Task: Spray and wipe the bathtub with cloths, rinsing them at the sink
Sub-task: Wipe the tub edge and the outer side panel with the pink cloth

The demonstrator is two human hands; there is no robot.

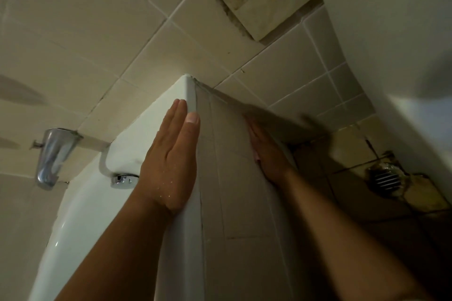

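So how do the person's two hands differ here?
The left hand lies flat on the white bathtub rim, sharp and dotted with water drops; the right hand rests against the tiled side panel, blurred and in shadow. Both have straight fingers and hold no cloth.

Nothing can be read here. No lettering, label, brand mark, number or sign shows on the bathtub [146, 134], the chrome spout [52, 154], the round chrome cap [123, 180] on the tub's inner wall, the wall tiles [97, 32] or the floor drain [384, 179].
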